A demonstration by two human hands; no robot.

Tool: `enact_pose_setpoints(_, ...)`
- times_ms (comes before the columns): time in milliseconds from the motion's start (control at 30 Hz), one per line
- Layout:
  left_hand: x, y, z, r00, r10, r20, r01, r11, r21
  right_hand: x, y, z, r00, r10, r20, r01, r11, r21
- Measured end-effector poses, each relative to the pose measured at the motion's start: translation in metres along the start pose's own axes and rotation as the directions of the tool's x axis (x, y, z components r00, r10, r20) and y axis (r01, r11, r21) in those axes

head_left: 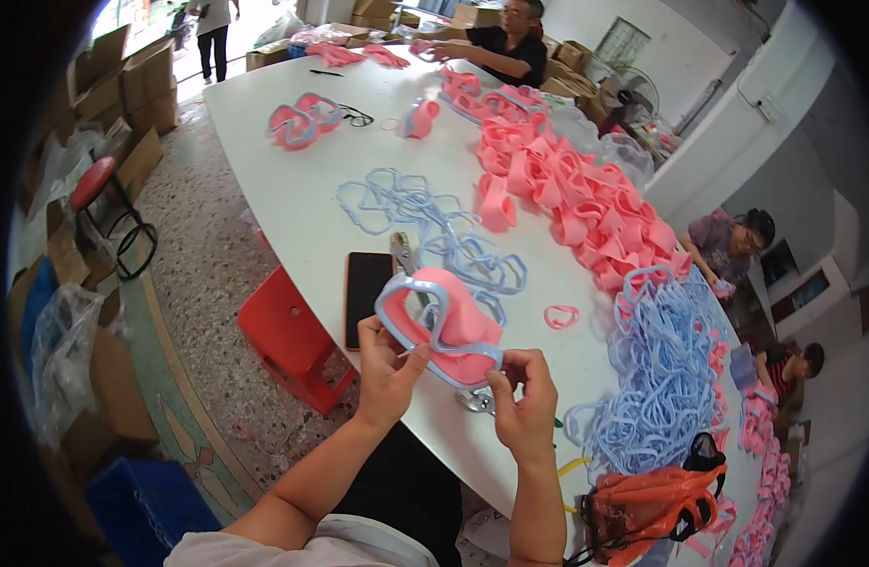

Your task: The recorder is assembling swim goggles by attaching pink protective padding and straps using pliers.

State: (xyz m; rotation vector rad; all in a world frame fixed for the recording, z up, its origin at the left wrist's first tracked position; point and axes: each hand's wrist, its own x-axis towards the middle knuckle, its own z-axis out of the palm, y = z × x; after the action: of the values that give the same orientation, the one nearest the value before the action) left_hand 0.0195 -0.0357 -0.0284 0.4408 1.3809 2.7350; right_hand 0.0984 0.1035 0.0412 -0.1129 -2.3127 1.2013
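Blue-edged pink mask (464,317), held up between the two hands' fingers: the left hand (387,380) pinches its lower left edge with thumb and fingers, the right hand (524,404) its lower right corner. Just beyond the left fingers, a phone (366,295) lies on the white table (292,213); right of the right fingers, a heap of blue bands (653,373); farther beyond them, a pink pile (574,194).

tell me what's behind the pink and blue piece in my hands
Beyond the upper edge of the held piece, a metal tool and blue loops show; at its left, a partly covered phone. Whatever lies directly behind its pink part is hidden.
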Motion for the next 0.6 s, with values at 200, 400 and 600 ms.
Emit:
enact_pose_setpoints(200, -0.008, -0.001, -0.010, 0.997, 0.069, -0.025, -0.069, 0.998, 0.006, -0.010, -0.020, 0.003, 0.997, -0.076, -0.009, 0.075, 0.994, -0.075)
enact_pose_setpoints(400, -0.014, 0.006, -0.008, 0.989, 0.139, -0.046, -0.138, 0.990, 0.021, -0.015, -0.023, 0.009, 0.986, -0.163, -0.044, 0.156, 0.979, -0.130)
enact_pose_setpoints(600, -0.011, 0.021, -0.010, 0.997, 0.076, -0.028, -0.076, 0.997, -0.015, -0.014, -0.019, 0.007, 0.999, -0.028, 0.018, 0.027, 0.999, 0.034)
